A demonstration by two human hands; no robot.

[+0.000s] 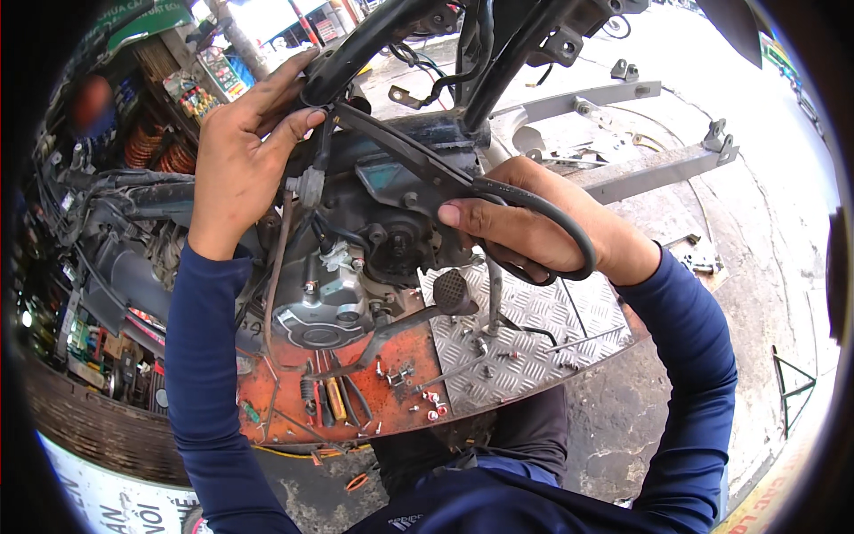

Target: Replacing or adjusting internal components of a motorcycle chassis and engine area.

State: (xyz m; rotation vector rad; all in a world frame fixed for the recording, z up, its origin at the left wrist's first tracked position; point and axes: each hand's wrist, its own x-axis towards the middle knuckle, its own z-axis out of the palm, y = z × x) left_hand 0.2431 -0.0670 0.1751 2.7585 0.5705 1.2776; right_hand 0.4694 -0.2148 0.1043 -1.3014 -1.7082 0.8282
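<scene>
My left hand (240, 169) is closed at the lower end of a black frame tube (365, 40), its thumb pressed where a flat black strip (391, 142) meets it. My right hand (525, 222) grips that strip's other end together with a looped black hose (583, 240), which curves round over the fingers. Beneath both hands sit the motorbike's dark frame and silver engine (325, 307), with a rubber foot pedal (454, 289) just below the right hand. What lies under my right fingers is partly hidden.
An orange work stand (267, 400) with a checker-plate panel (525, 374) carries pliers, screwdrivers (334, 396) and several bolts. Steel rails (658, 173) extend right. Further motorbike parts and crowded shelves fill the left side. A triangular metal piece (792, 392) lies on the pavement at right.
</scene>
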